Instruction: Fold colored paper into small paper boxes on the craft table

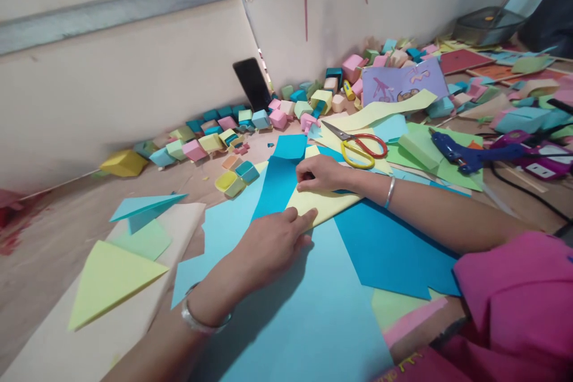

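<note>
A folded pale yellow paper [331,202] lies over blue sheets in front of me. My left hand [271,245] rests at its near left edge, index finger stretched out on the paper and thumb below. My right hand [323,173] sits on the upper part of the paper with its fingers curled in; I see nothing held in them. Beneath are a large light blue sheet [295,316] and darker blue paper [385,245]. Just beyond my right hand lie scissors [358,146] with one red and one yellow handle loop, blades apart.
Small paper boxes [212,143] line the wall, and a phone [251,83] leans there. A blue glue gun [465,152] with a cable lies right. Folded yellow paper [114,283] and a light blue paper piece [145,208] rest on a pale board [134,334] at left.
</note>
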The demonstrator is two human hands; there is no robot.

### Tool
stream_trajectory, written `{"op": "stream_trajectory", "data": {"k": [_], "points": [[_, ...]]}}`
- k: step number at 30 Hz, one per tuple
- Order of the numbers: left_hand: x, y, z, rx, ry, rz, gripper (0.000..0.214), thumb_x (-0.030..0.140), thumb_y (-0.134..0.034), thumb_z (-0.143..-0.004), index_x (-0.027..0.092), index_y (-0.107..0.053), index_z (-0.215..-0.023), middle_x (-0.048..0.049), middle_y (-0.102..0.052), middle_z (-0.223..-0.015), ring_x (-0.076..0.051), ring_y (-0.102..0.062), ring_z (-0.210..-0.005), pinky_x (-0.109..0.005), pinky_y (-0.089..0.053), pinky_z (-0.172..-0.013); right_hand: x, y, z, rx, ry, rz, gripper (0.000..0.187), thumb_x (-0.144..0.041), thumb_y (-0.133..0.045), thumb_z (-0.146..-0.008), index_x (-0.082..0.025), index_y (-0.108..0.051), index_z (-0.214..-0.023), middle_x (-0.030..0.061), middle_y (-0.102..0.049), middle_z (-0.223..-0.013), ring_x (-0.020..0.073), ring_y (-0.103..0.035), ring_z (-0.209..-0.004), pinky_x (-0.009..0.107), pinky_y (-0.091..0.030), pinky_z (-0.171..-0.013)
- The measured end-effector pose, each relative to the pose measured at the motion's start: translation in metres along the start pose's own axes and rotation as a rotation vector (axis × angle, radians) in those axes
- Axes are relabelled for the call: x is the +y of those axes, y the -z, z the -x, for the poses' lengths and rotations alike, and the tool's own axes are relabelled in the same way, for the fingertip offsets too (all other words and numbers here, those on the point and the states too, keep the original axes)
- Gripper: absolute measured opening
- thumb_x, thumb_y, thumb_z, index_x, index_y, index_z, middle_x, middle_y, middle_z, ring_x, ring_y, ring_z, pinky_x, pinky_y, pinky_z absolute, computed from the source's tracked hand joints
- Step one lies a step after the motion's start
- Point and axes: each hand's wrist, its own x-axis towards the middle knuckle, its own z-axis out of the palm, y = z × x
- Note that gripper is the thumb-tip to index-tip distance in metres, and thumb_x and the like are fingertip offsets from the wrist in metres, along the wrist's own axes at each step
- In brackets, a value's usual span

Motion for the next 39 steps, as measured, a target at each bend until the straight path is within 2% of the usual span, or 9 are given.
{"op": "stream_trajectory", "data": {"k": [3,6,10,16,22,25,28,32,39], "points": [[0.004,-0.009,-0.009,0.005,0.106,0.008,0.043,0.035,-0.037,-0.097,0.026,-0.04,-0.139,-0.0082,-0.064,-0.098,-0.021,-0.064,-0.077,-0.027,-0.04,-0.058,0.0,0.0,0.0,-0.012,-0.011,-0.017,0.014,-0.029,-0.066,-0.077,-0.017,-0.064,-0.071,-0.0011,-0.066,-0.075,0.0104,-0.05,-0.068,0.023,-0.026,-0.057],[0.004,-0.023,-0.021,0.083,0.241,-0.04,0.043,0.038,-0.034,-0.098,0.024,-0.042,-0.138,-0.0102,-0.067,-0.095,-0.023,-0.066,-0.077,-0.027,-0.039,-0.055,0.0,0.0,0.0,-0.021,-0.024,-0.029,0.012,-0.027,-0.065,-0.077,-0.017,-0.064,-0.07,-0.001,-0.066,-0.075,0.0107,-0.052,-0.068,0.023,-0.027,-0.058],[0.007,-0.034,-0.031,0.148,0.314,-0.117,0.046,0.039,-0.029,-0.099,0.019,-0.044,-0.138,-0.0134,-0.07,-0.089,-0.025,-0.068,-0.073,-0.028,-0.038,-0.053,0.001,0.0,-0.001,-0.019,-0.022,-0.031,0.01,-0.026,-0.065,-0.075,-0.018,-0.064,-0.069,-0.0014,-0.066,-0.073,0.0106,-0.053,-0.068,0.023,-0.028,-0.058],[0.014,-0.037,-0.031,0.171,0.378,-0.155,0.052,0.04,-0.025,-0.1,0.014,-0.04,-0.142,-0.015,-0.069,-0.081,-0.024,-0.066,-0.066,-0.028,-0.04,-0.053,0.003,-0.001,-0.003,-0.018,-0.005,0.002,0.011,-0.028,-0.064,-0.076,-0.018,-0.066,-0.071,-0.0012,-0.066,-0.072,0.0111,-0.052,-0.067,0.024,-0.027,-0.057],[0.012,-0.04,-0.03,0.175,0.334,-0.165,0.051,0.039,-0.026,-0.1,0.015,-0.039,-0.143,-0.0135,-0.067,-0.083,-0.024,-0.065,-0.066,-0.029,-0.038,-0.051,0.003,0.0,-0.003,-0.028,-0.008,0.01,0.011,-0.028,-0.063,-0.075,-0.018,-0.065,-0.071,-0.0015,-0.066,-0.073,0.0112,-0.052,-0.067,0.024,-0.027,-0.057],[0.011,-0.041,-0.03,0.196,0.282,-0.193,0.05,0.037,-0.023,-0.1,0.016,-0.041,-0.142,-0.0132,-0.065,-0.087,-0.026,-0.064,-0.073,-0.03,-0.038,-0.052,0.003,0.0,-0.003,-0.036,-0.01,-0.001,0.01,-0.028,-0.063,-0.075,-0.018,-0.065,-0.072,-0.0014,-0.065,-0.072,0.0111,-0.052,-0.067,0.024,-0.026,-0.057],[0.009,-0.04,-0.032,0.219,0.227,-0.194,0.046,0.035,-0.026,-0.1,0.021,-0.042,-0.141,-0.012,-0.063,-0.091,-0.026,-0.063,-0.08,-0.03,-0.037,-0.054,0.003,0.0,-0.003,-0.031,-0.004,-0.002,0.011,-0.028,-0.062,-0.076,-0.018,-0.064,-0.071,-0.0021,-0.063,-0.07,0.0107,-0.051,-0.066,0.024,-0.027,-0.057],[0.006,-0.037,-0.031,0.204,0.209,-0.144,0.044,0.035,-0.031,-0.1,0.024,-0.042,-0.14,-0.0096,-0.062,-0.092,-0.024,-0.062,-0.081,-0.029,-0.036,-0.055,0.003,-0.001,-0.002,-0.015,0.006,0.01,0.011,-0.029,-0.062,-0.076,-0.018,-0.064,-0.071,-0.0019,-0.063,-0.071,0.0107,-0.051,-0.067,0.024,-0.026,-0.057],[0.015,-0.043,-0.003,0.177,0.069,-0.189,0.046,0.039,-0.036,-0.099,0.02,-0.041,-0.14,-0.007,-0.061,-0.091,-0.022,-0.059,-0.08,-0.031,-0.038,-0.057,0.003,-0.001,-0.002,0.0,0.024,0.012,0.013,-0.03,-0.063,-0.077,-0.018,-0.064,-0.072,-0.0019,-0.064,-0.073,0.0108,-0.051,-0.069,0.024,-0.025,-0.058]]}}
